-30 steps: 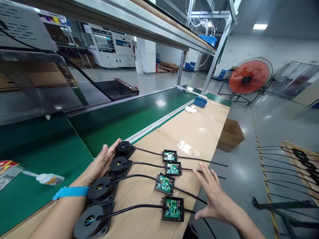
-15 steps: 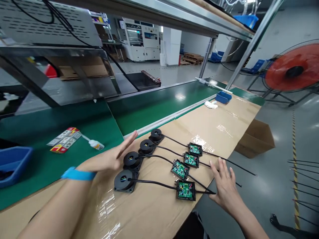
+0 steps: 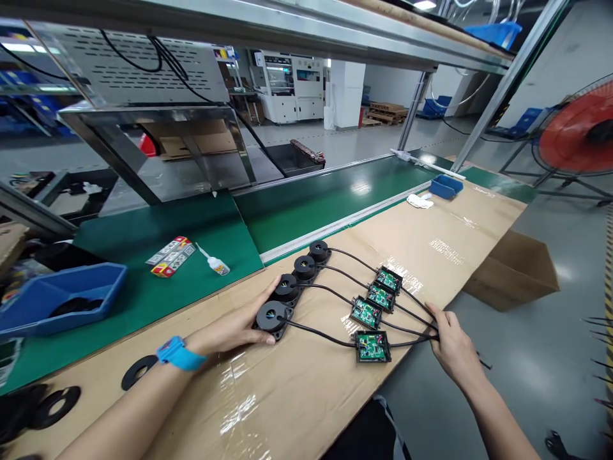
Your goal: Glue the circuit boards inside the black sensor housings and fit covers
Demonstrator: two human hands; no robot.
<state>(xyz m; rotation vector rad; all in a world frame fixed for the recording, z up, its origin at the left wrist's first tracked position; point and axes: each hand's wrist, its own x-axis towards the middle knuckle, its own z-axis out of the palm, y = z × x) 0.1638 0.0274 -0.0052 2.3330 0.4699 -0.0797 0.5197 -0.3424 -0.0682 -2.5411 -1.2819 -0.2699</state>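
Several black round housings [image 3: 271,317] with square bases stand in a tight row on the brown covered table. A black cable runs from each to its own small open black box with a green circuit board [image 3: 372,346]. My left hand [image 3: 246,322] is around the near end of the row, thumb on the near side of the closest housing and fingers along the left side. Beyond the boxes, my right hand [image 3: 453,338] is closed around the gathered black cables [image 3: 416,343] at the table's right edge. The cable ends hang past it, partly hidden.
A green belt [image 3: 330,198] runs behind the table. On the left green mat are a small white bottle [image 3: 218,265], a red-yellow box [image 3: 172,257] and a blue bin [image 3: 90,300]. Black rings [image 3: 138,372] lie near my left forearm. A cardboard box [image 3: 514,271] stands on the floor.
My left hand has come down onto the near housings, which now sit closer together in line. My right hand has closed on the cables and drawn them together. The view has shifted left.
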